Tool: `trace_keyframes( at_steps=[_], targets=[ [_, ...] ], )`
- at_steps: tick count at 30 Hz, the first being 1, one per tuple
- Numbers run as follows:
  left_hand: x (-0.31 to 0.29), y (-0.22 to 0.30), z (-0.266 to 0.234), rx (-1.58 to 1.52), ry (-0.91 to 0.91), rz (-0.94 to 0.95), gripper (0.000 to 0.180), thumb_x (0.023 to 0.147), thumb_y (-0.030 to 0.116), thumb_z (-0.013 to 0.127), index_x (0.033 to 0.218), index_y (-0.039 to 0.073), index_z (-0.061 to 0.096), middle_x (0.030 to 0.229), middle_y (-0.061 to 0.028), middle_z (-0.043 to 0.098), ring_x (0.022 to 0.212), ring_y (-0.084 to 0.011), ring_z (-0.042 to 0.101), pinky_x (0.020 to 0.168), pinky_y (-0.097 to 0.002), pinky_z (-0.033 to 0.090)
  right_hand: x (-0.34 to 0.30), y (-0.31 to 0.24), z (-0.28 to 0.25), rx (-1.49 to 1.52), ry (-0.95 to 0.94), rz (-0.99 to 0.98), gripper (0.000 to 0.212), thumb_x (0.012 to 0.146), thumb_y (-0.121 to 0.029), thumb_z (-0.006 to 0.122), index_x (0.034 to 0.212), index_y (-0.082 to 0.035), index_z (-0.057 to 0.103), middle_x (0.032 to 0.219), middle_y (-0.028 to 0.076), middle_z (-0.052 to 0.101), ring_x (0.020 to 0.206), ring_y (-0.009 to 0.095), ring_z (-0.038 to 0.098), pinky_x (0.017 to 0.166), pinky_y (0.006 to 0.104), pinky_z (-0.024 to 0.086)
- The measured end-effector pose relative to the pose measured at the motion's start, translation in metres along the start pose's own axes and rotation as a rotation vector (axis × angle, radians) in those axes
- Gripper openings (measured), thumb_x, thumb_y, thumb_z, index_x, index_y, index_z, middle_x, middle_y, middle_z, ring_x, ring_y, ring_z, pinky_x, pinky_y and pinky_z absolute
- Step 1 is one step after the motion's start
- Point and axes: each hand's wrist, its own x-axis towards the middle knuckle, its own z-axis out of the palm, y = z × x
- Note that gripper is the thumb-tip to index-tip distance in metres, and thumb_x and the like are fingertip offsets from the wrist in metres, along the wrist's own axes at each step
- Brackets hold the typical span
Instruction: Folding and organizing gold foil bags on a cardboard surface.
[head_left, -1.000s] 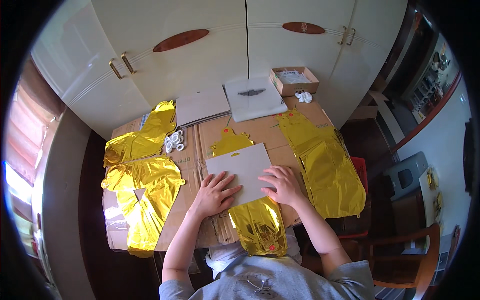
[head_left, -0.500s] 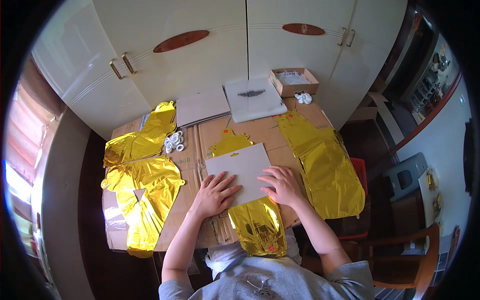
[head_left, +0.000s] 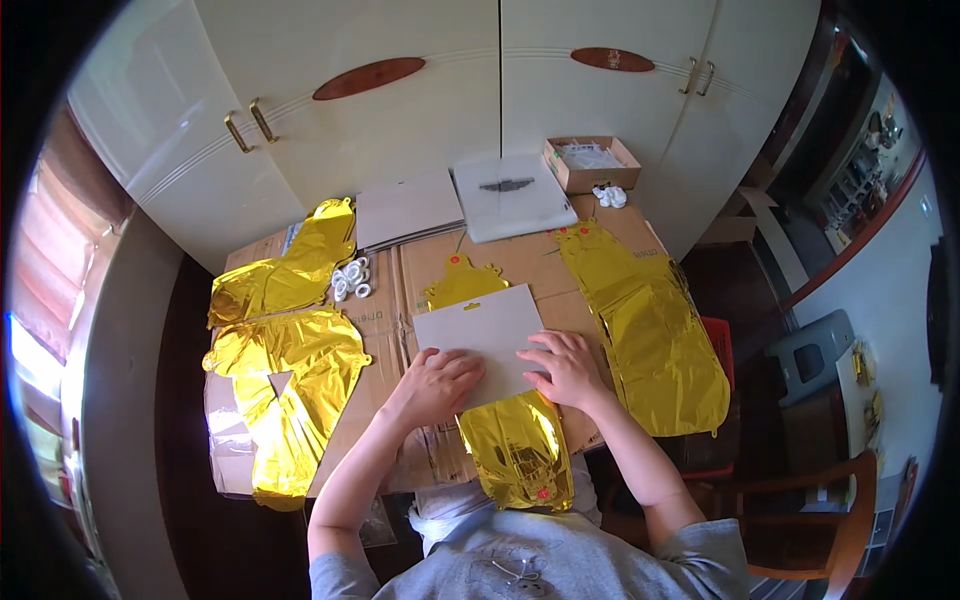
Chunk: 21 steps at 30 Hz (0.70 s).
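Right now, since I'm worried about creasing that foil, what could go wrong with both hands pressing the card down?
1. The gold foil balloon hangs over the table's near edge; it may slide off toward the lap.
2. The left hand and right hand press the grey card onto the foil; uneven pressure could crease it.
3. The small white rolls lie loose nearby and could get knocked off.

A home room: cream wardrobe doors, a wooden chair, a cardboard-covered table.
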Motion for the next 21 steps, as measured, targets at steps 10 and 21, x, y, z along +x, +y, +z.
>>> trace_keyframes(
  at_steps=[10,21],
  targets=[
    [-0.058,0.072,-0.027,0.055,-0.174,0.136,0.069,0.082,0.028,0.064,0.145,0.014,0.041,0.147,-0.0094,0.042,0.136,-0.0289,0.039,0.112,-0.0505,0.031,0.003,-0.003,-0.002,-0.028,-0.064,0.026,0.033,0.081,-0.033,0.071,0.112,-0.023,0.068,0.125,0.002,0.055,0.118,0.024,0.05,0.101,0.0454,0.035],
    [-0.074,0.112,0.041,0.165,0.081,0.126,0.055,0.09,0.022,0.051,0.145,0.019,0.04,0.144,-0.0082,0.045,0.135,-0.0239,0.042,0.11,-0.0501,0.034,0.001,0.0,0.0,-0.049,-0.055,0.016,0.033,0.081,-0.034,0.071,0.112,-0.023,0.067,0.124,0.002,0.054,0.116,0.025,0.051,0.098,0.0462,0.036]
  ],
)
